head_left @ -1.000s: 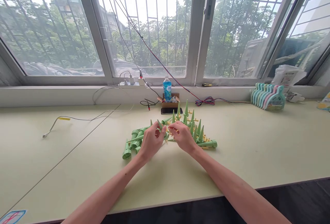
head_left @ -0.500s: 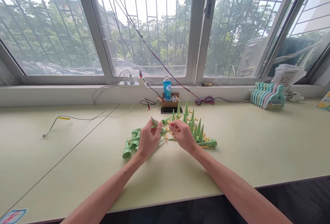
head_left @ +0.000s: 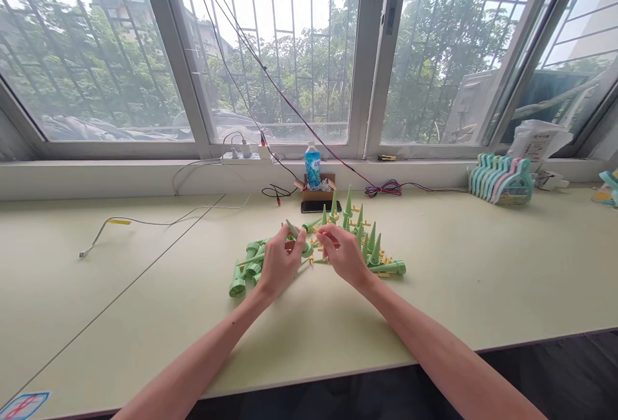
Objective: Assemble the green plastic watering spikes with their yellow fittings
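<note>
My left hand is closed around a green plastic watering spike, its pointed tip slanting up past the fingers. Close by on the right, my right hand is pinched; whatever its fingertips hold is too small to make out. Left of my hands lie several loose green spikes with wide capped ends. Several more spikes stand point up to the right, among small yellow valve pieces. A few yellow pieces also lie between my hands.
Behind the spikes are a black phone, a small cardboard box and a bottle of blue liquid. Coiled cable and pastel hangers lie to the right. A white cable crosses the table at left.
My left hand has shifted very slightly to the right with the spike, whose tip now sits a little differently. My right hand stays almost where it was, still pinched.
</note>
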